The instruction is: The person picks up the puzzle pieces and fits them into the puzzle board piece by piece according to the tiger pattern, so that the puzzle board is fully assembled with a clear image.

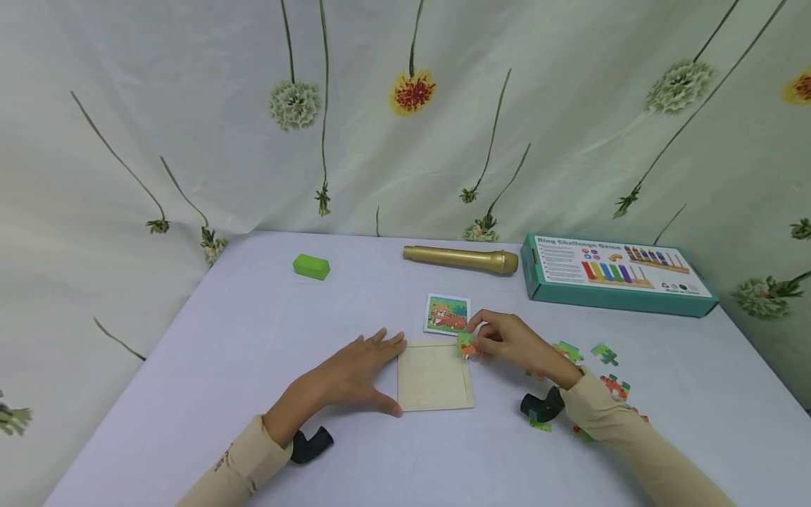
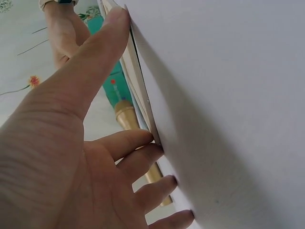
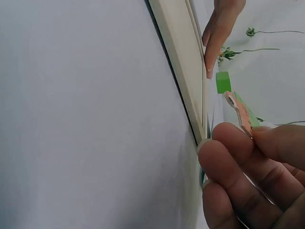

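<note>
A shallow wooden puzzle tray (image 1: 434, 380) lies flat with nothing in its recess. My left hand (image 1: 357, 373) rests at the tray's left side, fingers spread, with thumb and index finger touching its edge. Over the tray's upper right corner, my right hand (image 1: 514, 343) pinches a green and orange jigsaw piece (image 1: 467, 346) between thumb and index finger. In the right wrist view that jigsaw piece (image 3: 242, 113) is seen nearly edge-on, above the tray. Just behind the tray lies a picture card (image 1: 447, 315) showing an orange tiger on green.
Several loose jigsaw pieces (image 1: 606, 353) are scattered at the right, some partly hidden under my right forearm. Farther back are a green block (image 1: 311, 267), a gold toy microphone (image 1: 460, 258) and a teal ring game box (image 1: 621, 276). A patterned cloth (image 1: 367, 141) hangs behind the table.
</note>
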The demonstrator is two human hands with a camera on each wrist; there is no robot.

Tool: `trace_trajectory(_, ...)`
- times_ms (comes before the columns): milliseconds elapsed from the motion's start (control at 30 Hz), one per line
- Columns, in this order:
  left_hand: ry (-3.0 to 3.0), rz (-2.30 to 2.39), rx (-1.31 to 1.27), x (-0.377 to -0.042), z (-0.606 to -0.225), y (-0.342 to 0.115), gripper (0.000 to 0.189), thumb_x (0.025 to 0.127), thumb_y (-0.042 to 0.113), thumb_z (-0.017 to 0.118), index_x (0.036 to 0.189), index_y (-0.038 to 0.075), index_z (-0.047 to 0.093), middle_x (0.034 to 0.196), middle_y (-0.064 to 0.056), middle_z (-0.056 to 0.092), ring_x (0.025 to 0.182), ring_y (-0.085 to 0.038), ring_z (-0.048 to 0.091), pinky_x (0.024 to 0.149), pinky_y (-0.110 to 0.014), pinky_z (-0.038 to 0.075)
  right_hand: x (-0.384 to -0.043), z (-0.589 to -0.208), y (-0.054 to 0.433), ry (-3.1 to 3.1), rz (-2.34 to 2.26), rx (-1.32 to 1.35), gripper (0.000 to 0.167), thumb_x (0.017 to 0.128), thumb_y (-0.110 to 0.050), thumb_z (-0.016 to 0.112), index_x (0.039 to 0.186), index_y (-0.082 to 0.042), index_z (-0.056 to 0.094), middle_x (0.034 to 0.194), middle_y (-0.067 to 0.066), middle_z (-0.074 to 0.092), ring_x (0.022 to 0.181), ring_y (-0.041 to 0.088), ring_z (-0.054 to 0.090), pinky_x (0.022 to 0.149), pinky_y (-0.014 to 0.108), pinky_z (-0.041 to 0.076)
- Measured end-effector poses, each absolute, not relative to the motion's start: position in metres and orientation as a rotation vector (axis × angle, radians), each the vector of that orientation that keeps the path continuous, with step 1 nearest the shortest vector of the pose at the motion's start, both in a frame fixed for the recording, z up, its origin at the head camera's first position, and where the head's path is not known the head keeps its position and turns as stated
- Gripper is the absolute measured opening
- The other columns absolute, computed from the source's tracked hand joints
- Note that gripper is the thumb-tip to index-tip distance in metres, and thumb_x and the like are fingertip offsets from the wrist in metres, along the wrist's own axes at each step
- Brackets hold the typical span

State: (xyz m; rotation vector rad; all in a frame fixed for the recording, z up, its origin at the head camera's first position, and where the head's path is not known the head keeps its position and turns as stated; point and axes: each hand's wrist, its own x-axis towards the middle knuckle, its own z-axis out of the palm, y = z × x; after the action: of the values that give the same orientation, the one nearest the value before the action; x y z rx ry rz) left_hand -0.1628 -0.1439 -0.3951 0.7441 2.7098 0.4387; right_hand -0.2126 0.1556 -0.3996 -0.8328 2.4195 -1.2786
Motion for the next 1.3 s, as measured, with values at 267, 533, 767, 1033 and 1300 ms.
trace_trajectory(267, 2.711, 0.441, 0.725, -0.163, -0.395, -0.143, 0.107, 0.064, 0.058, 0.081, 0.149, 0.012, 0.034, 0.156, 0.002, 0.028, 0.147, -0.024, 0.016, 0.118, -0.048, 0.016, -0.209, -0.399, 0.137, 2.349, -1.367, -0.81, 0.014, 0.093, -0.003, 0.059, 0.105, 0.003, 0.057, 0.078, 0.012, 0.071, 0.066, 0.019, 0.067, 0.062, 0.028, 0.057)
trace_trajectory(533, 2.709, 0.424, 0.715, -0.162, -0.394, -0.143, 0.107, 0.065, 0.058, 0.081, 0.15, 0.013, 0.034, 0.157, 0.002, 0.027, 0.147, -0.023, 0.016, 0.118, -0.048, 0.015, -0.208, -0.401, 0.127, 2.351, -1.364, -0.798, 0.012, 0.093, -0.002, 0.059, 0.104, 0.003, 0.058, 0.076, 0.011, 0.071, 0.057, 0.016, 0.063, 0.056, 0.028, 0.055)
trace_trajectory(767, 2.708, 0.434, 0.727, -0.162, -0.395, -0.144, 0.107, 0.065, 0.058, 0.081, 0.15, 0.012, 0.033, 0.157, 0.003, 0.026, 0.147, -0.024, 0.015, 0.118, -0.049, 0.015, -0.207, -0.402, 0.118, 2.351, -1.376, -0.782, 0.012, 0.092, -0.004, 0.061, 0.102, 0.003, 0.059, 0.075, 0.009, 0.07, 0.053, 0.014, 0.062, 0.054, 0.028, 0.055)
trace_trajectory(1033, 2.708, 0.429, 0.725, -0.162, -0.394, -0.143, 0.107, 0.065, 0.058, 0.081, 0.15, 0.013, 0.033, 0.157, 0.002, 0.026, 0.147, -0.024, 0.015, 0.118, -0.049, 0.015, -0.206, -0.401, 0.107, 2.371, -1.346, -0.761, 0.01, 0.09, -0.004, 0.064, 0.099, -0.001, 0.062, 0.073, 0.005, 0.069, 0.053, 0.013, 0.06, 0.053, 0.028, 0.054)
trace_trajectory(1300, 2.709, 0.431, 0.739, -0.162, -0.395, -0.144, 0.109, 0.064, 0.059, 0.08, 0.15, 0.012, 0.033, 0.157, 0.001, 0.026, 0.147, -0.026, 0.015, 0.117, -0.05, 0.016, -0.205, -0.403, 0.098, 2.402, -1.338, -0.792, 0.009, 0.089, -0.007, 0.067, 0.096, -0.003, 0.065, 0.072, 0.003, 0.067, 0.053, 0.014, 0.057, 0.051, 0.027, 0.053)
